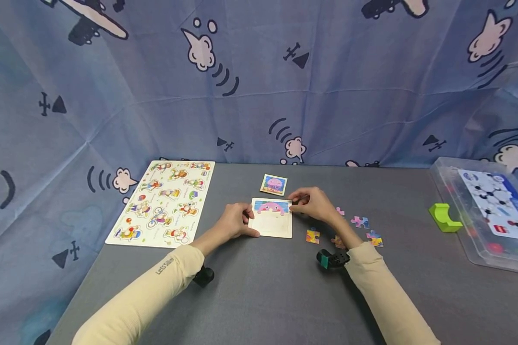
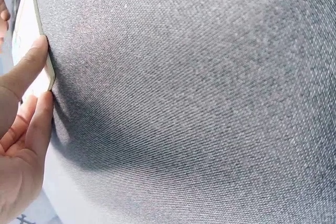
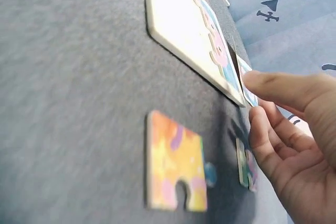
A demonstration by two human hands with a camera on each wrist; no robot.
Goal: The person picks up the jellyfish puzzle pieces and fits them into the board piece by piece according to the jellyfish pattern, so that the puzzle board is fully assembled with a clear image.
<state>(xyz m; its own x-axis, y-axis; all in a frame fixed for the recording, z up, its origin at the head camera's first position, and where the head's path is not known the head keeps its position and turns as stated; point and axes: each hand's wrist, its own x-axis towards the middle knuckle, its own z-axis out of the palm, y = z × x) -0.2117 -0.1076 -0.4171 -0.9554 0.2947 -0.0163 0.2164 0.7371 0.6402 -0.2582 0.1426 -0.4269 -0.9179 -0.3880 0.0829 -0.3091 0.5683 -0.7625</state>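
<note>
A square wooden puzzle board (image 1: 271,225) lies on the table, its top strip filled with pieces (image 1: 271,207) showing a pink creature's head on blue. Below that strip the board is bare cream wood. My left hand (image 1: 235,221) grips the board's left side, with the thumb (image 2: 32,59) and a finger on its edge by a corner. At the board's top right corner is my right hand (image 1: 312,203), fingertips right at the edge and a gap between thumb and fingers. Just behind the board lies a small picture card (image 1: 274,185) with a pink octopus.
Loose jigsaw pieces lie right of the board, among them a yellow piece (image 1: 312,236) and a pink one (image 1: 360,222). A large peg puzzle (image 1: 159,203) lies at the left. At the right are a green arched block (image 1: 444,218) and a clear plastic box (image 1: 479,239).
</note>
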